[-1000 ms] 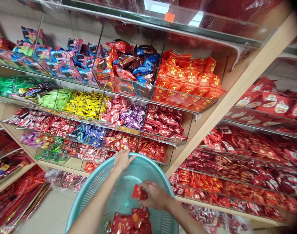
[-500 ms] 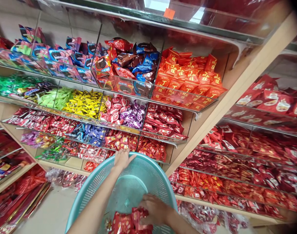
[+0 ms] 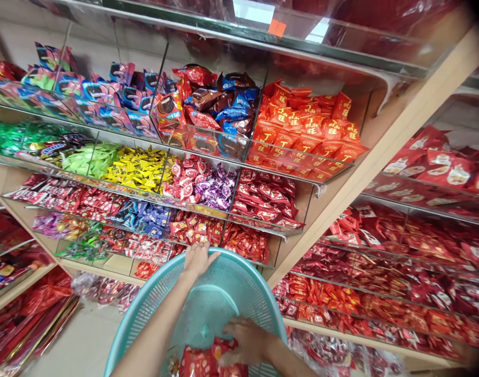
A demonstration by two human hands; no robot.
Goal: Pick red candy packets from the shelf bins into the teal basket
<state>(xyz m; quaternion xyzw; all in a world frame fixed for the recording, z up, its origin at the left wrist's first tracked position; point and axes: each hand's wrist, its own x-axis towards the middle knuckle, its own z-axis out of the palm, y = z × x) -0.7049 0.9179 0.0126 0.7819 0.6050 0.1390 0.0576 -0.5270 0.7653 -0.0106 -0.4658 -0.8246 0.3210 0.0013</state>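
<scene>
Nearest, red packets (image 3: pixel 197 361) lie in the near part of the teal basket (image 3: pixel 258 293). The right hand (image 3: pixel 245 343) is over their right side; whether it grasps one, I cannot tell. This looks like a packet-handling step, calling next for a sure finger hold and a steady basket. The left hand (image 3: pixel 198 259) grasps the far rim. Beyond, a rack (image 3: pixel 415 112) bears yellow sweets (image 3: pixel 139 168).

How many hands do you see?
2: the left hand on the far rim of the round teal plastic basket, the right hand inside it at shiny red packets.
</scene>
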